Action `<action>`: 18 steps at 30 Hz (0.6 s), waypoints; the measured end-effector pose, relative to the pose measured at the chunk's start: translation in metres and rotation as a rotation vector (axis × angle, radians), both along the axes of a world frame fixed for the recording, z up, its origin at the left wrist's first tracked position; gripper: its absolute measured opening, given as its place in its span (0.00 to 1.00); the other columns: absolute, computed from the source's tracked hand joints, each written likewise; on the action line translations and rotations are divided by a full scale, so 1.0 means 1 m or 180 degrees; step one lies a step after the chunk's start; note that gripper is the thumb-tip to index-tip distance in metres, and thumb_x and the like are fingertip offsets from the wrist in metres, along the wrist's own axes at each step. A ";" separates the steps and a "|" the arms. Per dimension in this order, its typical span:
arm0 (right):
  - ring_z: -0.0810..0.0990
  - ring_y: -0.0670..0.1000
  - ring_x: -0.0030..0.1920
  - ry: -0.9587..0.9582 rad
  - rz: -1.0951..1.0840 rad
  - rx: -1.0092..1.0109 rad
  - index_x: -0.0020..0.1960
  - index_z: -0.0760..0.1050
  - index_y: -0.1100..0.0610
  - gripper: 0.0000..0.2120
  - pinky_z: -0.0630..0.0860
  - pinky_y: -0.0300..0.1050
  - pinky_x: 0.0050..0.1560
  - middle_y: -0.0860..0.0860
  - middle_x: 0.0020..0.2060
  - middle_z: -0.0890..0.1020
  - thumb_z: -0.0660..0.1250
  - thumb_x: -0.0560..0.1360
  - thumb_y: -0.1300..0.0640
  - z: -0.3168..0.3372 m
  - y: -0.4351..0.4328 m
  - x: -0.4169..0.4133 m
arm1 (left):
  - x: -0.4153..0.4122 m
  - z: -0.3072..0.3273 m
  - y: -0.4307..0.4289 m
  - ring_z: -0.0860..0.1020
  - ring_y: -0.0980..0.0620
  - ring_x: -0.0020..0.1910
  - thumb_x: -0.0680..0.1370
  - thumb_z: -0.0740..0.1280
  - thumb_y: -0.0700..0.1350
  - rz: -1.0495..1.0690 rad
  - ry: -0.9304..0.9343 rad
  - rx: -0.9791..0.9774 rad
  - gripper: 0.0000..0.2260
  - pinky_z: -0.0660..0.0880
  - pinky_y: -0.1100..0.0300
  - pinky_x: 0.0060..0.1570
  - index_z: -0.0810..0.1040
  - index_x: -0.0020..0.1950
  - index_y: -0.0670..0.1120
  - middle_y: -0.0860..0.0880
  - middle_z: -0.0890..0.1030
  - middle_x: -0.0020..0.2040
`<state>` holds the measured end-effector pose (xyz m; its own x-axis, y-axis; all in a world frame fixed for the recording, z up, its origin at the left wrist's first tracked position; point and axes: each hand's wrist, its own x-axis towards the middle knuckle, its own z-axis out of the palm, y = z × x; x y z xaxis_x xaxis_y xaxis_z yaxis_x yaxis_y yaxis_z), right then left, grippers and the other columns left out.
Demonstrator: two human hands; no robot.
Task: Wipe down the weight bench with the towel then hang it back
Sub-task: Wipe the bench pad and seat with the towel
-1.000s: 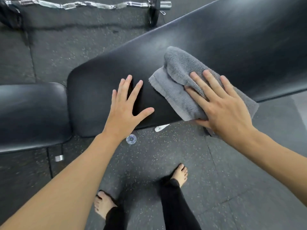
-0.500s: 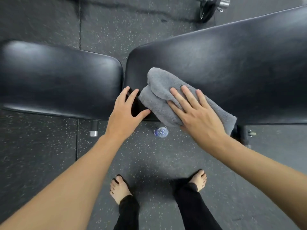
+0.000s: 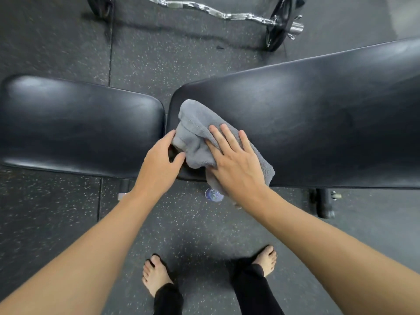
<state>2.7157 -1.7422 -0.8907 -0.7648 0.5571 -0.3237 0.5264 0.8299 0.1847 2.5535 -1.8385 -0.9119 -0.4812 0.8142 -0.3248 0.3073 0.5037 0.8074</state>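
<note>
The black weight bench has a long back pad on the right and a seat pad on the left, with a narrow gap between them. A grey towel lies bunched on the back pad's left end, by the gap. My right hand lies flat on the towel with fingers spread, pressing it onto the pad's near edge. At the gap, my left hand curls its fingers and thumb around the towel's bunched left end.
A curl bar with plates lies on the rubber floor beyond the bench. A small clear bottle stands on the floor under the pad's near edge. A bench leg is at right. My bare feet stand in front of the bench.
My right hand slid the towel left along the back pad to its end. My left hand went from lying flat on the pad to curling around the towel's end.
</note>
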 end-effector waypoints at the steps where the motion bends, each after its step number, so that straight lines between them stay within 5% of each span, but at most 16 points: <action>1: 0.44 0.56 0.83 0.0029 -0.0104 0.0067 0.83 0.48 0.54 0.31 0.43 0.62 0.80 0.52 0.83 0.46 0.49 0.84 0.43 0.008 0.012 0.008 | 0.009 0.005 0.010 0.72 0.59 0.69 0.81 0.67 0.44 -0.0087 -0.0007 0.0001 0.26 0.68 0.67 0.66 0.66 0.79 0.50 0.58 0.74 0.73; 6: 0.49 0.57 0.83 0.0298 -0.0720 0.0413 0.82 0.53 0.55 0.30 0.47 0.62 0.79 0.53 0.83 0.53 0.50 0.85 0.43 0.057 0.091 0.055 | 0.058 0.038 0.067 0.55 0.55 0.82 0.83 0.66 0.49 -0.0508 0.0135 -0.0010 0.30 0.53 0.65 0.71 0.59 0.83 0.49 0.53 0.56 0.84; 18: 0.55 0.56 0.82 0.0657 -0.1596 0.0846 0.79 0.64 0.54 0.27 0.52 0.64 0.79 0.52 0.82 0.59 0.59 0.83 0.45 0.171 0.188 0.236 | 0.190 0.130 0.182 0.52 0.52 0.82 0.83 0.65 0.51 -0.1227 0.0321 0.0203 0.26 0.59 0.51 0.77 0.64 0.80 0.51 0.53 0.57 0.83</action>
